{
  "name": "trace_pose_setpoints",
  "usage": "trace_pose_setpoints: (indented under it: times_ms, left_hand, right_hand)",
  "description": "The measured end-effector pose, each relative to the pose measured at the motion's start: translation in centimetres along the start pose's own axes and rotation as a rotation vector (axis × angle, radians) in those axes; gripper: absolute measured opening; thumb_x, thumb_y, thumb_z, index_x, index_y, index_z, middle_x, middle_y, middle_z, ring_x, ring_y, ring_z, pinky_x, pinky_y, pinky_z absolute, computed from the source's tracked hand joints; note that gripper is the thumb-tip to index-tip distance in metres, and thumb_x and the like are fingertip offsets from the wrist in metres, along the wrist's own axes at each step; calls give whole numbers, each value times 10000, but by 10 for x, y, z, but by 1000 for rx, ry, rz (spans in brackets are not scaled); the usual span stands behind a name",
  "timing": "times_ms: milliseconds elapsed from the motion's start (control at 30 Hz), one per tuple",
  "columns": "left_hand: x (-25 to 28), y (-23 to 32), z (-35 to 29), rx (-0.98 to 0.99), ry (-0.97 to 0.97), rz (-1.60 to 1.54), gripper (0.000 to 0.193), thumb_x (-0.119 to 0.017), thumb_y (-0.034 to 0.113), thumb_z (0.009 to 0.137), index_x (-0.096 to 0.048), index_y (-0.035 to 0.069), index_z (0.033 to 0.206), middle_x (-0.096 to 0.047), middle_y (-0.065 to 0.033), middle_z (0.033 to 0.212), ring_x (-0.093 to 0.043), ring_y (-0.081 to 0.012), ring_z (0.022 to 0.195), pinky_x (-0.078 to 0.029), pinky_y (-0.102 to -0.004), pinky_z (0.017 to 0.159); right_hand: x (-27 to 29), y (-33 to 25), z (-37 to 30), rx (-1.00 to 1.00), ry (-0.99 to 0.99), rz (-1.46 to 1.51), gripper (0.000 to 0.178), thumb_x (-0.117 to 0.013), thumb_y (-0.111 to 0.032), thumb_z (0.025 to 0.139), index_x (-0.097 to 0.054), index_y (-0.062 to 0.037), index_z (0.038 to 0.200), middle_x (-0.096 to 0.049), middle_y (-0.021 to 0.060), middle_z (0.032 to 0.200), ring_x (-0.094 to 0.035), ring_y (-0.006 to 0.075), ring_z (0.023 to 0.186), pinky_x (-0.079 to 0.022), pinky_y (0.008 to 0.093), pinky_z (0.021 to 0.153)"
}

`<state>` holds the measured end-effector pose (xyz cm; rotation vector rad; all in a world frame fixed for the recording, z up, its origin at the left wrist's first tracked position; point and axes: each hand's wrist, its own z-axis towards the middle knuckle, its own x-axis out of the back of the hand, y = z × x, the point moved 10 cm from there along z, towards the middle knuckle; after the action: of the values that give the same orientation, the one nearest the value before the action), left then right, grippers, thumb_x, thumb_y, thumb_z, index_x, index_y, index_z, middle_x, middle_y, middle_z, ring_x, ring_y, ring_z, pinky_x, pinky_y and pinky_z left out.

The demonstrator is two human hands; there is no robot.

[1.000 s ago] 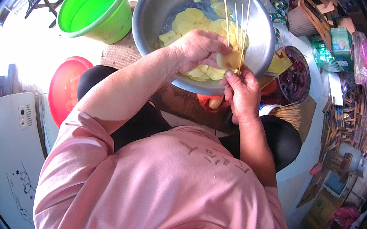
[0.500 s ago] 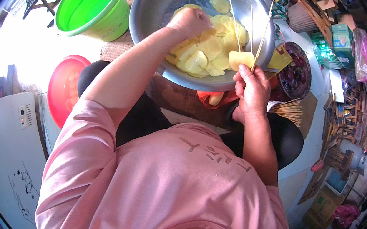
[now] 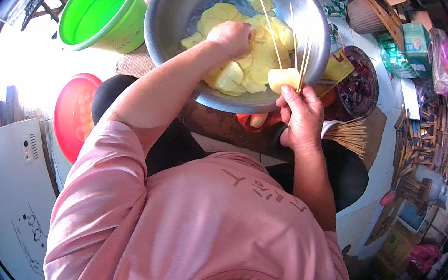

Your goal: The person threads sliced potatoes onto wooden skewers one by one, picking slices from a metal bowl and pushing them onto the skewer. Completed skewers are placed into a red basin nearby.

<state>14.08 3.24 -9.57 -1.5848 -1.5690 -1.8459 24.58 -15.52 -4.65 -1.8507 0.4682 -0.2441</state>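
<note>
A large metal basin [image 3: 163,13] holds many thin, pale yellow potato slices [image 3: 230,77]. My left hand [image 3: 233,38] reaches down onto the slices with its fingers curled; whatever they grip is hidden beneath the hand. At the basin's near right edge, my right hand [image 3: 301,109] is closed round several thin bamboo skewers [image 3: 269,31], which point up and away over the basin. One potato slice [image 3: 282,79] sits low on a skewer, just above my right thumb.
Bundled skewers [image 3: 348,137] rest by my right knee. A green tub [image 3: 135,30] stands at far left, with a red basin [image 3: 65,123] nearer. To the right are a yellow piece [image 3: 340,71], a dark round container [image 3: 371,88], boxes and piled wood sticks [image 3: 442,141].
My left hand has moved down a little into the slices. The right hand and its skewers appear slightly further left, as does the basin; the view has shifted somewhat.
</note>
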Motion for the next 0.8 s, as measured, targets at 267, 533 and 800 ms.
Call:
trace_pose_setpoints:
  times_ms: [267,533,800]
  left_hand:
    - [51,-31,-9,270,127,-1335,202,-589,47,840,-627,67,1037,-636,-27,908,-616,-147,811,-545,-281,668]
    - [92,-60,-20,269,385,-1570,161,-633,-10,767,-633,46,918,-625,-88,908,-606,-186,788,-501,-269,563]
    - [105,-64,-22,197,457,-1541,148,-675,23,742,-643,41,885,-633,-73,866,-612,-176,789,-517,-294,645]
  right_hand:
    - [-13,3,-3,-19,-91,-101,132,-617,-146,870,-607,-20,910,-603,29,653,-472,43,478,-375,189,457]
    - [-22,5,-7,-37,-144,-105,131,-617,-148,869,-597,-22,899,-597,24,652,-457,37,472,-365,179,452]
    - [-26,4,-6,-31,-139,-116,115,-612,-131,869,-597,-22,900,-591,20,644,-452,37,460,-362,178,440]
